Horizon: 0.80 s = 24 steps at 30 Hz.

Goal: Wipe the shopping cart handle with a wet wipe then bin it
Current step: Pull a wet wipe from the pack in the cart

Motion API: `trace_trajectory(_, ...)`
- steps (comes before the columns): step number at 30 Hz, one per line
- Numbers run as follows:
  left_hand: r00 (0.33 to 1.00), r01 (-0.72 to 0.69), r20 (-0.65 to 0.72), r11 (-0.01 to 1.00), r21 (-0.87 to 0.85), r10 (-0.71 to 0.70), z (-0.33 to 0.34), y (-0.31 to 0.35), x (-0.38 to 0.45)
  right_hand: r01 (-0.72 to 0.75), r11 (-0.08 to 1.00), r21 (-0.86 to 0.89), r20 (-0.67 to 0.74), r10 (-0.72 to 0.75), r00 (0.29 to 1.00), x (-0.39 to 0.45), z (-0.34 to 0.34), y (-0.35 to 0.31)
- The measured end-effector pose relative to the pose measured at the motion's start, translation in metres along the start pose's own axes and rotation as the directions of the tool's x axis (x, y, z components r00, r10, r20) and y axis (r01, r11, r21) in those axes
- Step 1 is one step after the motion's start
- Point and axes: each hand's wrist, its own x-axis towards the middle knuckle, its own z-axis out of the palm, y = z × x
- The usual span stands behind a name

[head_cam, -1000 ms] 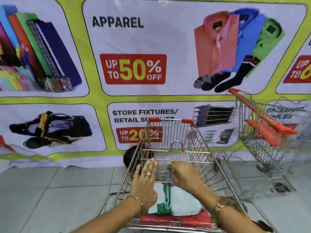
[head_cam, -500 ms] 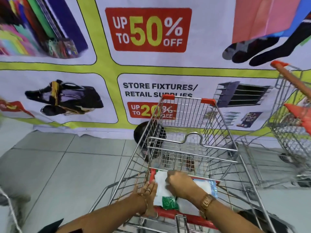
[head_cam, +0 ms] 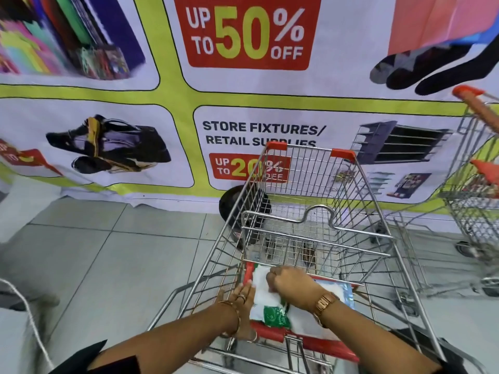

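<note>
We have the wet-wipe pack (head_cam: 266, 300) lying on the child seat at the near end of the shopping cart (head_cam: 310, 211), just above the red handle (head_cam: 272, 332). Our left hand (head_cam: 241, 298) lies flat and open against the pack's left edge, steadying it, while our right hand (head_cam: 290, 283) is curled in a closed grip on its top, apparently pinching the flap or a wipe. We judge it best to hold the pack down firmly and draw up slowly, so one wipe comes free.

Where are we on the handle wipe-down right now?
Done: nothing yet; no loose wipe is out. In hand: the left hand steadies the wipes pack on the child seat while the right hand pinches at its top. Left: pull a wipe, wipe the red handle, bin it.
</note>
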Motion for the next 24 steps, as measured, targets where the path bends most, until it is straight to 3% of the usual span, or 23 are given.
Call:
trace_trajectory(11,1.000,0.027,0.000,0.999,-0.033,-0.027,-0.004,0.002,-0.006,0.038,0.994,0.099,-0.161,-0.021,0.987,-0.016,-0.022,-0.004)
trace_trajectory(18,1.000,0.009,-0.014,0.998,-0.061,-0.010,-0.009,0.001,-0.013,-0.009,0.949,0.315,-0.372,0.132,0.919,-0.041,-0.076,-0.005)
trace_trajectory(21,0.995,-0.080,-0.086,0.960,-0.267,0.059,-0.019,-0.003,-0.017,-0.015,0.876,0.482,-0.378,0.224,0.898,-0.055,-0.100,-0.006)
trace_trajectory(24,0.960,-0.234,-0.261,0.804,-0.547,0.102,-0.041,0.000,-0.040,0.005,0.785,0.619,-0.396,0.306,0.866,-0.072,-0.129,-0.014)
